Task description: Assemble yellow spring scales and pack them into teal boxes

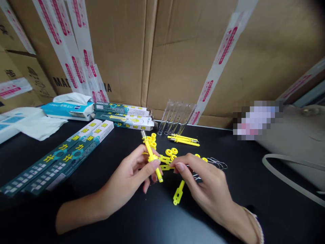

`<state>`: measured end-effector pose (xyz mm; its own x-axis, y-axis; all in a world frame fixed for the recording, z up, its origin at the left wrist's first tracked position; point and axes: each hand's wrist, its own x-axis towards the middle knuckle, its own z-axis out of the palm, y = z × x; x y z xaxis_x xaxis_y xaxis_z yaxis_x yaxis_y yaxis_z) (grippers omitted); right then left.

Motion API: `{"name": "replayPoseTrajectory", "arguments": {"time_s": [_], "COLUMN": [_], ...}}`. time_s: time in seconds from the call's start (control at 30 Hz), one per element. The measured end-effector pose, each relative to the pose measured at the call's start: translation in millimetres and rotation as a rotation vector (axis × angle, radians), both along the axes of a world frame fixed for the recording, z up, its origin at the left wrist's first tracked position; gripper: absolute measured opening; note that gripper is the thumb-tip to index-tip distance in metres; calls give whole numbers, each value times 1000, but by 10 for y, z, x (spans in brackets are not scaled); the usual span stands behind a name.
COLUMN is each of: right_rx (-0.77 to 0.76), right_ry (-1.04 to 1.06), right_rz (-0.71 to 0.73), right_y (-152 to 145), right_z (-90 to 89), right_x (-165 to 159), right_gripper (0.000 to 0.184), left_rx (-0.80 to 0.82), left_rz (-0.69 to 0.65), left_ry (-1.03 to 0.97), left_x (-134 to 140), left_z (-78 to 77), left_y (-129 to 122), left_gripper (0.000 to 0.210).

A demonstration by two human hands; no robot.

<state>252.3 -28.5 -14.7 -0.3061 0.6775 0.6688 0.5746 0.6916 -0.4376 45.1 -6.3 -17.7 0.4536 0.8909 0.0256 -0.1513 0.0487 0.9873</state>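
My left hand (137, 169) grips a slim yellow plastic rod (149, 151) between thumb and fingers. The rod tilts, has a silvery metal end at the top and carries a yellow collar near my thumb. To its right, my right hand (203, 179) is closed in a pinch; whatever sits between its fingertips is too small or hidden to make out. Flat yellow tabs (165, 167) lie between the hands. Another slotted yellow tab (178, 194) shows just below my right fingers. Yellow rings (169, 152) are grouped behind, and wire hooks (217, 163) lie partly behind my right hand.
Clear tubes (175, 117) stand at the back, with more yellow rods (184, 139) in front of them. Long green-and-white boxes (76, 149) lie at the left, near a tissue pack (68, 110). Cardboard cartons (177, 51) wall the back. A grey bag (294, 135) sits at right.
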Motion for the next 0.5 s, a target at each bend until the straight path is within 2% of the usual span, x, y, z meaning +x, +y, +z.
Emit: {"name": "replayPoseTrajectory", "arguments": {"time_s": [0.1, 0.2, 0.33, 0.5], "right_rx": [-88, -71, -134, -173], "right_ry": [29, -39, -72, 34], "right_rz": [93, 127, 139, 175], "right_y": [-33, -85, -116, -80], "right_z": [22, 46, 31, -25], "right_x": [-24, -64, -145, -178], "right_gripper": [20, 23, 23, 22], "left_rx": [-21, -42, -24, -14], "left_rz": [-4, -16, -4, 20], "left_ry": [-86, -143, -138, -107], "left_x": [14, 14, 2, -24], "left_z": [32, 55, 58, 62], "left_y": [8, 1, -14, -19], "left_gripper": [35, 35, 31, 27]}}
